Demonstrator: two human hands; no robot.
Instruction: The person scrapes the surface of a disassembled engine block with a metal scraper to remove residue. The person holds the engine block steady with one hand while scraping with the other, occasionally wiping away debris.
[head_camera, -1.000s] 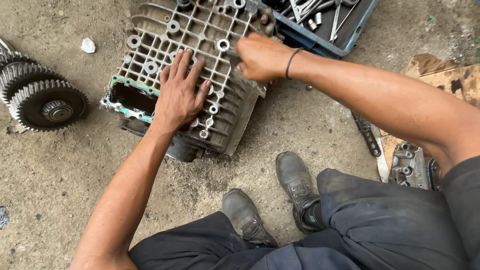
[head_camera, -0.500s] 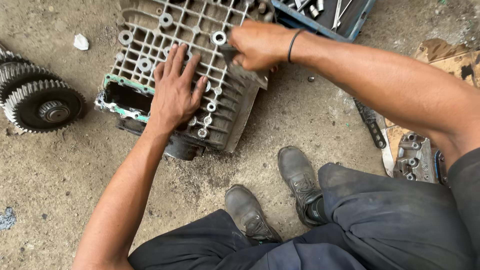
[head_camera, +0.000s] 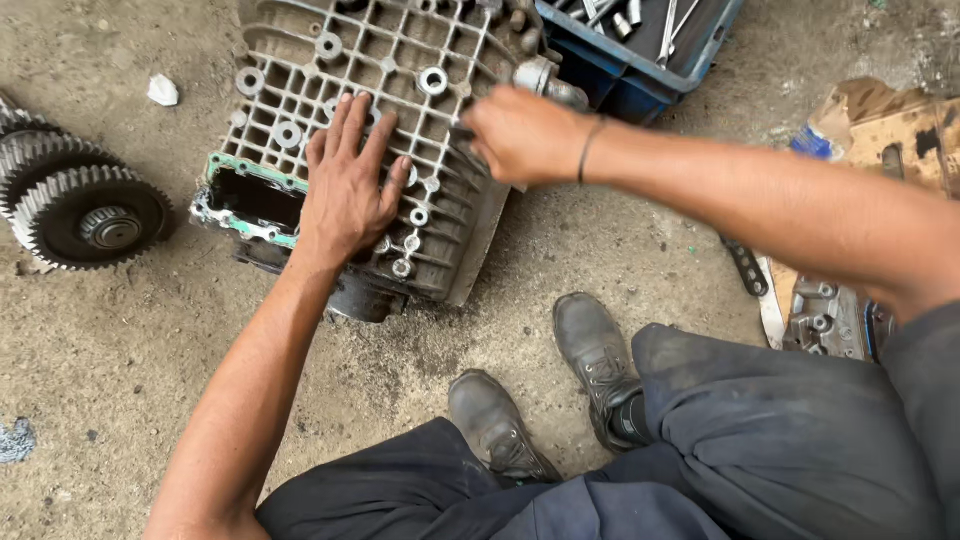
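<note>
Head view, items from largest to smallest.

1. Grey concrete floor (head_camera: 110, 400), stained and gritty; it carries everything listed.

2. Ribbed grey cast-aluminium housing (head_camera: 330, 60), gridded with webs and round bolt bosses, lying flat towards the floor's far edge. A green gasket line borders the open rectangular port at its near-left corner. It lies ribbed face up, which appears to give access to the bolt bosses.

3. Blue plastic tool crate (head_camera: 640, 70), at the far-right edge, touching or just beside the housing; sockets and wrenches inside, apparently kept within reach.

4. Dark steel gear cluster (head_camera: 85, 205), toothed wheels stacked on a shaft, lying on its side at the left edge, well apart from the housing.

5. Torn brown cardboard sheet (head_camera: 900, 130), right edge, with a small grey cast part (head_camera: 825, 320) near its lower end.

6. Pair of worn black work shoes (head_camera: 545, 390), near edge, below the housing.

7. Left hand (head_camera: 345, 185), fingers spread wide, palm pressed flat on the housing just right of the gasketed port; judged a steadying hold.

8. Right hand (head_camera: 520, 135), closed in a fist at the housing's right edge around a silver metal tool (head_camera: 540, 80), whose socket-like end protrudes above the knuckles. A thin black wristband (head_camera: 588, 150) sits on the wrist.

9. Small white scrap (head_camera: 162, 90), far left.
</note>
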